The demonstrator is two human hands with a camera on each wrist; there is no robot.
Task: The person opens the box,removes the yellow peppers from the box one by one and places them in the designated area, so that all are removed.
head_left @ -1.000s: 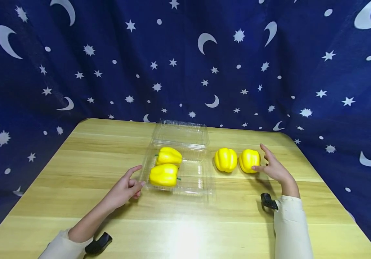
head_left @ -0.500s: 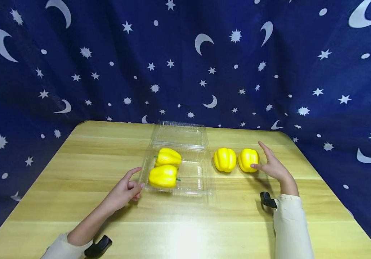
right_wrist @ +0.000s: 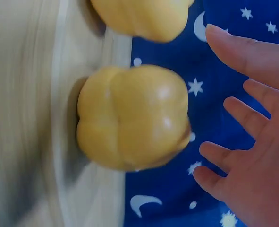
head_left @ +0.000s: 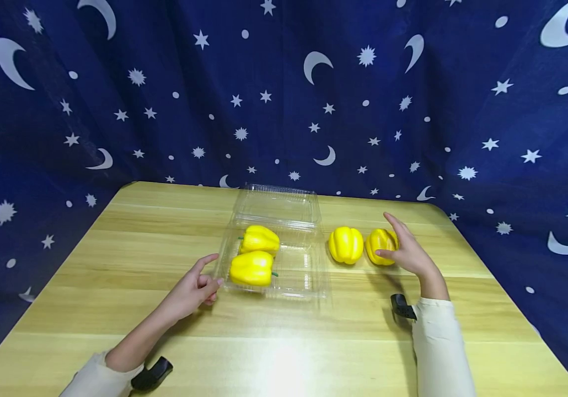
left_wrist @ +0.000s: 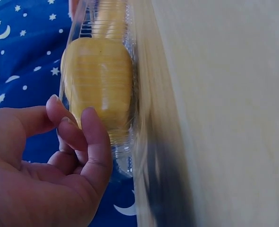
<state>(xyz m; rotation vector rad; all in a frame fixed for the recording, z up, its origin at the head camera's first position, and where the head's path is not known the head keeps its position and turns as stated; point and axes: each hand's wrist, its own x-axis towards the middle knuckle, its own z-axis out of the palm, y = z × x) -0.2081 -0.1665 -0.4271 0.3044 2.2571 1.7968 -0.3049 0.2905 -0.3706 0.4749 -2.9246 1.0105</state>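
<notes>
Two yellow bell peppers (head_left: pixel 251 269) lie in the left half of a clear plastic clamshell box (head_left: pixel 296 286), whose lid (head_left: pixel 278 205) is folded back. At the box's front left corner is my left hand (head_left: pixel 192 291), index finger and thumb apart at the rim, other fingers curled in. Two more peppers stand on the table to the right: a nearer-to-the-box pepper (head_left: pixel 346 245) and an outer pepper (head_left: pixel 380 246). My right hand (head_left: pixel 408 255) spreads thumb and fingers by the outer pepper, partly covering it in the head view. The right wrist view shows a gap between palm and pepper (right_wrist: pixel 132 118).
The wooden table (head_left: pixel 165 220) ends at a dark blue curtain (head_left: pixel 284 99) with white moons and stars. A black wrist-worn device (head_left: pixel 151 374) sits by the left sleeve, and another black device (head_left: pixel 403 306) by the right sleeve.
My right hand has moved a little left, further over the outer pepper. The left hand, the box and the peppers have kept their places.
</notes>
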